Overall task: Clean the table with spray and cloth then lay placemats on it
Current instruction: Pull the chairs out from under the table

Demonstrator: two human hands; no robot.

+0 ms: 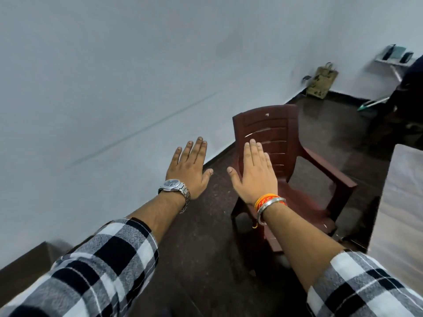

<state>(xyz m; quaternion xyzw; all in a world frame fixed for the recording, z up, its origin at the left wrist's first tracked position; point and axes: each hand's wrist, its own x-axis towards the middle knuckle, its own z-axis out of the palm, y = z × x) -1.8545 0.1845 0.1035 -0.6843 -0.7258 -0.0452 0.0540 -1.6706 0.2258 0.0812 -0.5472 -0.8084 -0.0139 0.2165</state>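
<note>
Both my arms reach forward in mid-air, palms down, holding nothing. My left hand (188, 167) has straight fingers and wears a metal watch at the wrist. My right hand (255, 173) is flat too, with orange threads and a steel bangle on the wrist; it hovers in front of a dark red plastic chair (297, 161). A pale wood-grain table (402, 202) shows only as a strip at the right edge. No spray bottle, cloth or placemat is in view.
A white wall fills the left and top. The floor is dark stone. A tan bag (322, 80) leans in the far corner. A small shelf (393, 56) with dark items hangs at the far right, above a green-headed broom (370, 104).
</note>
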